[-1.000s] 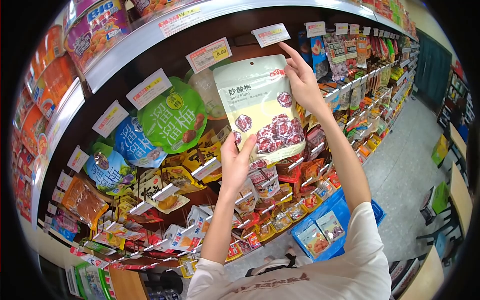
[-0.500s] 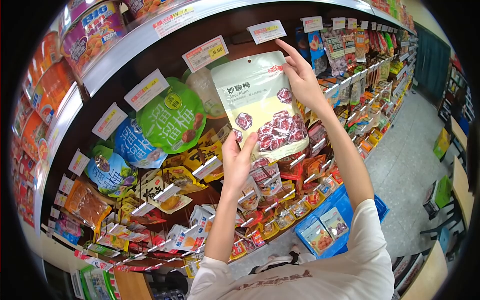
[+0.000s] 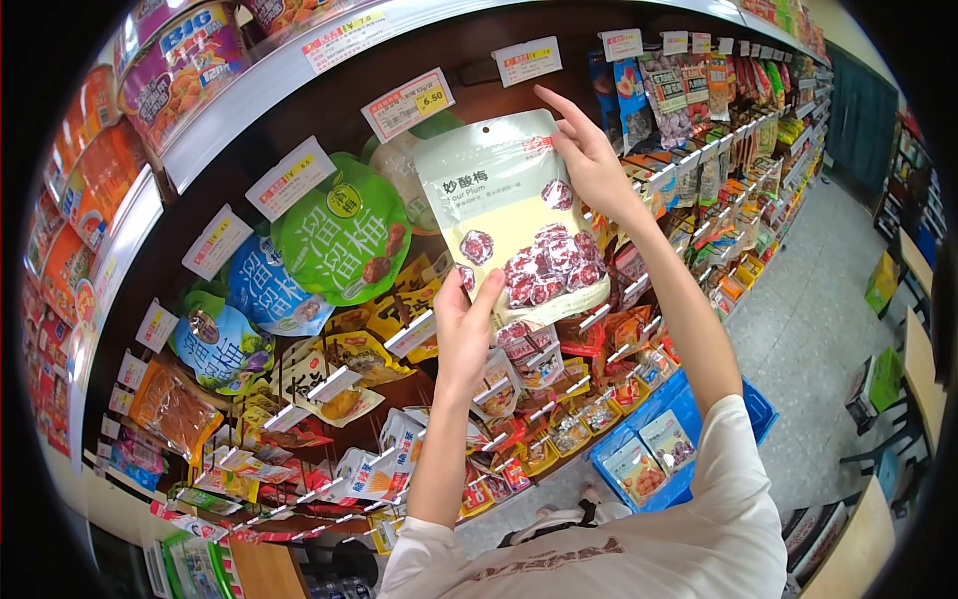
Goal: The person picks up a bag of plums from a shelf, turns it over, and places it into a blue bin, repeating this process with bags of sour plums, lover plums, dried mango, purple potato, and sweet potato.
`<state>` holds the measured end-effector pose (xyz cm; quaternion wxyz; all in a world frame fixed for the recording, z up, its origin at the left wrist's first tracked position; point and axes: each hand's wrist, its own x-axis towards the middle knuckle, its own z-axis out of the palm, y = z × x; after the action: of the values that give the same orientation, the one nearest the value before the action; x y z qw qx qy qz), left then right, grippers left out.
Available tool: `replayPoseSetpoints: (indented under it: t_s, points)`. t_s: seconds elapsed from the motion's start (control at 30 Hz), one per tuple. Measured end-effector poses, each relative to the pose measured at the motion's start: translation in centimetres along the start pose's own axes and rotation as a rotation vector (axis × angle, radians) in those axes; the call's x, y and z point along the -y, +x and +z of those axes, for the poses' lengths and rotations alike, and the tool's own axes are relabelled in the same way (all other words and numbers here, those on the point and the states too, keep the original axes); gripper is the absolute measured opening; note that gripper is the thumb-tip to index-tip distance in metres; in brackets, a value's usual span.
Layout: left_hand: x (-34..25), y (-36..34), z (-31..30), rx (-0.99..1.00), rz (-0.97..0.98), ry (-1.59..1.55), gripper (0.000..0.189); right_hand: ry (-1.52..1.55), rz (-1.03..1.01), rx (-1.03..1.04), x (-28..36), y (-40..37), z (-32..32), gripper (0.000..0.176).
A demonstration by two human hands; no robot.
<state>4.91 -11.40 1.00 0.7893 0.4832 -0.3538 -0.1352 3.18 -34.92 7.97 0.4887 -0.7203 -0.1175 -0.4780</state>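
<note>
A pouch of sour plums (image 3: pixel 499 215), pale green and yellow with dark plums printed on it, is held up in front of the shelf. My left hand (image 3: pixel 467 324) pinches its lower left edge, thumb on the front. My right hand (image 3: pixel 596 165) grips the upper right edge, with the index finger stretched out past the pouch's top corner. Behind the pouch hangs a round clear-and-green pack (image 3: pixel 394 165), mostly covered. To its left hang a green round plum bag (image 3: pixel 344 235) and a blue bag (image 3: pixel 274 290).
Hooks with price tags (image 3: pixel 529 62) jut out from the rack. Below right, a blue crate (image 3: pixel 604 454) on the floor holds snack pouches. Snack tubs (image 3: pixel 190 70) line the shelf at upper left. An aisle floor (image 3: pixel 788 329) runs along the right, with tables (image 3: pixel 923 374) beyond.
The sour plum pouch and both hands have shifted slightly left and a little down. Both hands keep hold of the pouch.
</note>
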Motion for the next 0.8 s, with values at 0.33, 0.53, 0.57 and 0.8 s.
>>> replayPoseSetpoints:
  t_s: [0.33, 0.53, 0.57, 0.8]
  points:
    - [0.1, -0.6, -0.3, -0.003, -0.02, -0.007, 0.024, 0.01, 0.055, 0.016, -0.6, -0.8, 0.2, 0.051]
    - [-0.1, -0.7, -0.3, 0.013, -0.037, 0.019, 0.027, 0.022, 0.15, 0.103, 0.4, -0.9, -0.3, 0.052]
    - [-0.1, -0.8, -0.3, 0.016, -0.032, 0.018, 0.027, 0.023, 0.152, 0.102, 0.5, -0.9, -0.4, 0.052]
    - [-0.1, -0.9, -0.1, 0.005, -0.033, -0.01, 0.025, 0.103, 0.106, 0.022, 0.1, -1.2, 0.0, 0.053]
